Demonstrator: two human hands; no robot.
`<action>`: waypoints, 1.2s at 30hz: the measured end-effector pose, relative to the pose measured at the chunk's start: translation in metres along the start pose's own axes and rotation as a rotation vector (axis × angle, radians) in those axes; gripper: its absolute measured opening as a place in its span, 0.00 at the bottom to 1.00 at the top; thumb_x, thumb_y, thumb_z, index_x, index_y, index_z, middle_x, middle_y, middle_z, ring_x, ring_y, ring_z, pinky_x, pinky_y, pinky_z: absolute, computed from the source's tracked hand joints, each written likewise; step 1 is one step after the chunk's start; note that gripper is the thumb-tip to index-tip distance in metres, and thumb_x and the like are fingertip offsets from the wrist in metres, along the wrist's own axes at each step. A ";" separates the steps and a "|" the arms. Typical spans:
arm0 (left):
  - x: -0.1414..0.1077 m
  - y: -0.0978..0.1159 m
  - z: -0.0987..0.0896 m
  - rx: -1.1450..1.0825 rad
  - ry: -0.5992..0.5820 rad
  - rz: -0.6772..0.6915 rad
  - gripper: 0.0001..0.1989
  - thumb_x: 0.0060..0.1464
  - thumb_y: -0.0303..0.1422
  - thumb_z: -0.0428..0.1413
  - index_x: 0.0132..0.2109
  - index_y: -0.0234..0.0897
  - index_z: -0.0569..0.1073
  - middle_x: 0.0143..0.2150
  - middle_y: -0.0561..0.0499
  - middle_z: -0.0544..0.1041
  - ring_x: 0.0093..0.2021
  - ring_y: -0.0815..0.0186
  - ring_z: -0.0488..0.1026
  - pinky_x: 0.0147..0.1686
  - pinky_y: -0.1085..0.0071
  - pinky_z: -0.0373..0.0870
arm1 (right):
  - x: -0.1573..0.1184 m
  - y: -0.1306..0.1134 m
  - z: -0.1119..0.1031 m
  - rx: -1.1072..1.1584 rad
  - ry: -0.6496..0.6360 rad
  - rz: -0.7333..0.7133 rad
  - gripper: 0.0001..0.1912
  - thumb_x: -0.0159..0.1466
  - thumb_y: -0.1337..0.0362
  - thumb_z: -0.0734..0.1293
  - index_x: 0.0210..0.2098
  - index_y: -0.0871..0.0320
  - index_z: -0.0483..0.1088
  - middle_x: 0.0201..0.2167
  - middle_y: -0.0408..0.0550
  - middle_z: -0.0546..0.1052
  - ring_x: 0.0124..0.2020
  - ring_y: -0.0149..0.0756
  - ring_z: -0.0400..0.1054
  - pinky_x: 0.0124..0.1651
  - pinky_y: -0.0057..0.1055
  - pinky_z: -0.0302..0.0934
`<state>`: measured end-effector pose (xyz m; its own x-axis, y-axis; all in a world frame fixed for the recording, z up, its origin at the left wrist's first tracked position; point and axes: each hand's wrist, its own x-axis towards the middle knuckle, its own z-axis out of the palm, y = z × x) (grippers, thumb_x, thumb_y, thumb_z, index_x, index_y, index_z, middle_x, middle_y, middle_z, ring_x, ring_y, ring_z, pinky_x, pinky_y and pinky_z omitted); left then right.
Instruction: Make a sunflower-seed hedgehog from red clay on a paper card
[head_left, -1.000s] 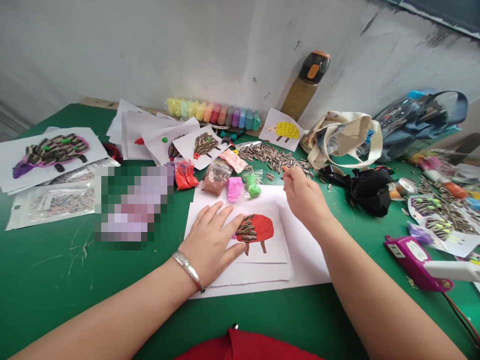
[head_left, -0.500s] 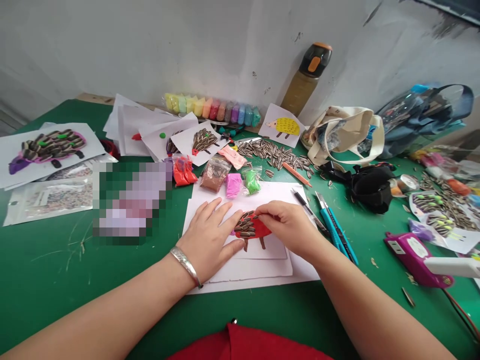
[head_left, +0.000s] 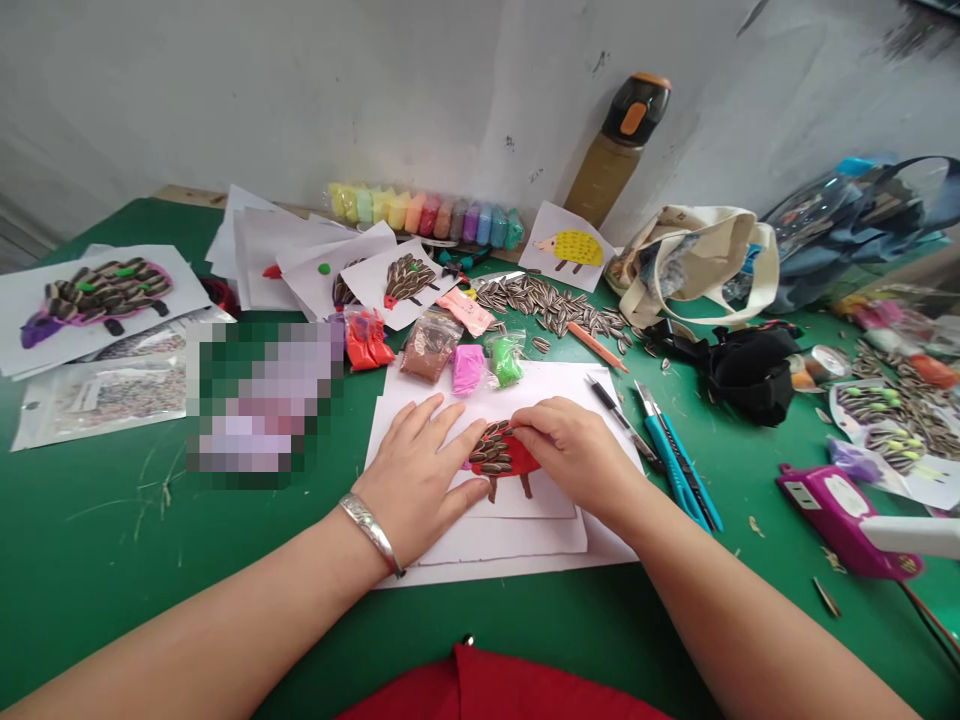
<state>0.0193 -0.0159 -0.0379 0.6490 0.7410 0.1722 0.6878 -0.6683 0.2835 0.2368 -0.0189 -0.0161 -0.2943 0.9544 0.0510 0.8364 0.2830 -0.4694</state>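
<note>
On stacked white paper (head_left: 517, 545) lies a hedgehog picture with a red clay body (head_left: 525, 457) and brown legs. Overlapping sunflower seeds (head_left: 491, 455) cover the left half of the body. My left hand (head_left: 420, 470) rests flat on the paper with fingers spread, hiding most of the hedgehog's head. Thumb and forefinger of my right hand (head_left: 577, 450) are pinched together at the upper edge of the red clay, on a sunflower seed that the fingers mostly cover. Just behind the paper are bags of brown clay (head_left: 431, 347), pink clay (head_left: 469, 370) and green clay (head_left: 506, 360).
Loose sunflower seeds (head_left: 547, 305) lie behind the clay bags. A pen (head_left: 619, 415) and blue utility knives (head_left: 679, 465) are to the right, then a magenta glue gun (head_left: 844, 520). Finished seed hedgehogs (head_left: 109, 290) lie left. A bottle (head_left: 615, 150) leans on the wall.
The view has shifted slightly, so things on the right sit a little farther right. Both hands keep nearly the same place; my right fingers still pinch at the clay's upper edge.
</note>
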 end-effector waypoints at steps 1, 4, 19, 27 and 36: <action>0.000 0.000 0.000 0.001 -0.001 0.000 0.27 0.60 0.42 0.54 0.62 0.33 0.68 0.62 0.35 0.66 0.65 0.41 0.56 0.62 0.41 0.55 | 0.000 0.000 0.000 -0.017 -0.001 -0.005 0.10 0.67 0.69 0.62 0.39 0.58 0.75 0.32 0.48 0.75 0.39 0.38 0.67 0.42 0.32 0.60; 0.000 0.000 0.000 0.002 -0.002 0.001 0.27 0.60 0.42 0.54 0.62 0.33 0.68 0.62 0.36 0.66 0.65 0.41 0.56 0.62 0.41 0.55 | 0.000 0.001 0.001 -0.070 0.008 -0.027 0.10 0.67 0.69 0.61 0.37 0.58 0.75 0.31 0.49 0.75 0.39 0.39 0.66 0.42 0.33 0.59; 0.001 0.002 0.000 0.005 0.001 -0.019 0.25 0.58 0.41 0.56 0.60 0.35 0.69 0.62 0.36 0.66 0.65 0.41 0.56 0.62 0.40 0.54 | 0.001 -0.001 0.006 -0.108 0.025 -0.144 0.12 0.66 0.72 0.59 0.34 0.59 0.74 0.27 0.48 0.72 0.34 0.38 0.61 0.39 0.33 0.55; 0.001 0.002 -0.001 0.011 -0.014 -0.016 0.26 0.59 0.42 0.55 0.61 0.36 0.69 0.62 0.36 0.66 0.65 0.41 0.56 0.62 0.41 0.54 | 0.002 -0.002 0.008 -0.037 0.061 -0.144 0.12 0.67 0.71 0.60 0.34 0.58 0.74 0.32 0.50 0.73 0.38 0.39 0.61 0.41 0.33 0.56; 0.001 0.002 0.000 0.029 -0.017 -0.021 0.25 0.59 0.42 0.55 0.60 0.36 0.69 0.63 0.36 0.66 0.65 0.42 0.55 0.61 0.41 0.55 | 0.003 0.002 0.012 -0.008 0.060 -0.199 0.12 0.67 0.72 0.60 0.34 0.58 0.74 0.32 0.49 0.73 0.37 0.38 0.62 0.41 0.35 0.57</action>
<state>0.0211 -0.0165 -0.0370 0.6399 0.7536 0.1508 0.7101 -0.6548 0.2590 0.2323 -0.0167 -0.0279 -0.4262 0.8834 0.1946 0.7684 0.4671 -0.4375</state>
